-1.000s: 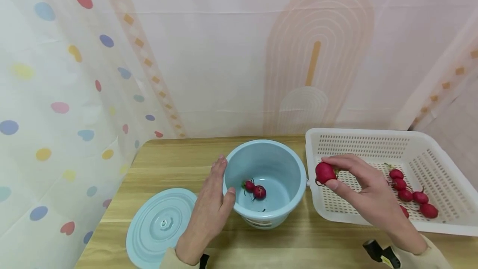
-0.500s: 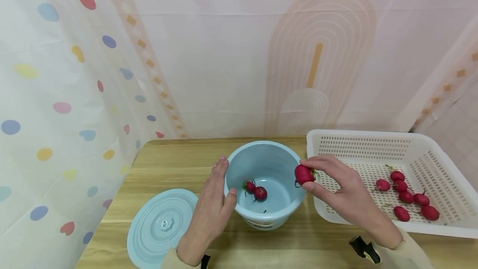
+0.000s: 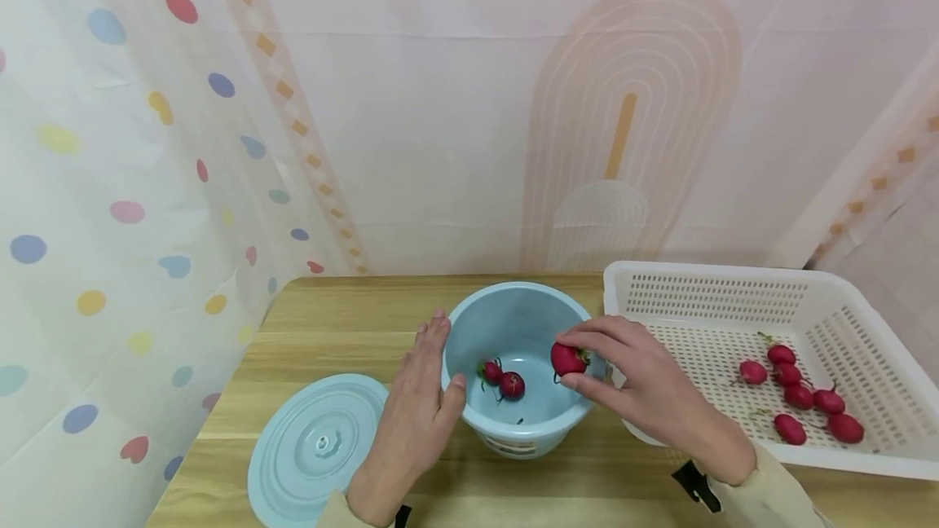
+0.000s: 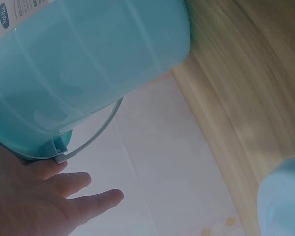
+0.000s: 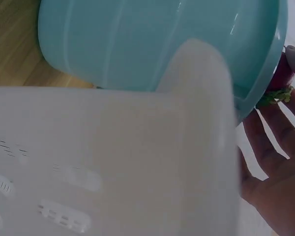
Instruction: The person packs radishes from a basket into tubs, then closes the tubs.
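1. over the open mouth of a pale blue bucket [image 3: 522,430] on a wooden table [image 3: 345,324], a person's right hand [image 3: 638,381] pinches a red radish [image 3: 566,358] between thumb and curled fingertips, just inside the bucket's right rim.
2. the left hand [image 3: 418,406] rests flat against the bucket's left wall, fingers straight and together, thumb on the rim, gripping nothing.
3. two more radishes [image 3: 502,377] lie on the bucket's floor, touching each other.
4. just right of the bucket stands a white perforated basket [image 3: 734,283]; a cluster of radishes [image 3: 800,398] lies in its right half.
5. the bucket's blue lid [image 3: 315,446] lies flat on the table at the near left, beside the left wrist.
6. the left wrist view shows the bucket wall [image 4: 88,59] and its thin wire handle [image 4: 96,135] above the outstretched fingers [image 4: 78,196].
7. the right wrist view is mostly filled by the basket's corner [image 5: 113,162], with the radish [image 5: 283,73] half hidden behind the bucket rim [image 5: 270,64].
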The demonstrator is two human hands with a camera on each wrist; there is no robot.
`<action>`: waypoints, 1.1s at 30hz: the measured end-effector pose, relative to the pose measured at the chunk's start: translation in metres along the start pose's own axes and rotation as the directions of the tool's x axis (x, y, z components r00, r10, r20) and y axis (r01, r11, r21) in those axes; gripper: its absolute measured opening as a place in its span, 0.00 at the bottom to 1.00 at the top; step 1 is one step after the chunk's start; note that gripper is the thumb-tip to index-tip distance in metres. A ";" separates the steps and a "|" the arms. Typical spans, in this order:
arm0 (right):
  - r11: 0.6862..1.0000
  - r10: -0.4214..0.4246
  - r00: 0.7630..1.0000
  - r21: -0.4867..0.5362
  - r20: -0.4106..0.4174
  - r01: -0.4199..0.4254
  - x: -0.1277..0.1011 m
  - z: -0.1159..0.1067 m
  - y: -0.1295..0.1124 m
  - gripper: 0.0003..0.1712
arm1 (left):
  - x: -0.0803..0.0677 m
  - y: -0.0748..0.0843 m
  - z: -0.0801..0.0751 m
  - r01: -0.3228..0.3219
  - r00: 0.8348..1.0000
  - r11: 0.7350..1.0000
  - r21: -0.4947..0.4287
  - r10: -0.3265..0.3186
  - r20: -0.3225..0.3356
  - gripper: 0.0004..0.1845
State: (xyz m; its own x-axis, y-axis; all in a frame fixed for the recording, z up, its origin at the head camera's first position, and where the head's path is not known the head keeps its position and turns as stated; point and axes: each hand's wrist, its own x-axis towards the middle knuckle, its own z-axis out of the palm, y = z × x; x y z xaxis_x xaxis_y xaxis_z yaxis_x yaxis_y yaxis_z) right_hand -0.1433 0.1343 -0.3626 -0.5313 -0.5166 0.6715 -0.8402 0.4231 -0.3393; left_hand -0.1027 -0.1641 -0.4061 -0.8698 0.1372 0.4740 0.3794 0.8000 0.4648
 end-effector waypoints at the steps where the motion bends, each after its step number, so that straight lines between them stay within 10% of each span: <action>1: 1.000 -0.007 1.000 -0.012 0.005 0.008 0.001 0.001 0.001 0.21 | 0.000 0.000 0.000 0.001 1.000 1.000 0.001 -0.001 0.000 0.35; 14: 0.999 0.016 0.993 -0.053 0.117 -0.010 0.013 0.007 0.005 0.21 | 0.002 0.000 0.001 -0.012 1.000 1.000 0.005 0.012 -0.017 0.35; 33: 0.963 0.270 0.929 -0.077 0.255 -0.259 -0.007 -0.013 0.000 0.37 | -0.002 0.000 0.002 -0.011 1.000 1.000 -0.008 0.011 -0.020 0.35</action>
State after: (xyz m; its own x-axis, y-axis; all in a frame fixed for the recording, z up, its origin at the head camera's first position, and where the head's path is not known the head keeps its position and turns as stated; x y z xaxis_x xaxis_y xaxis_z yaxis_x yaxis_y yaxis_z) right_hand -0.1384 0.1479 -0.3586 -0.7478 -0.5551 0.3641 -0.6632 0.5985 -0.4495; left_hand -0.1020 -0.1632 -0.4083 -0.8589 0.1342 0.4942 0.3917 0.7937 0.4653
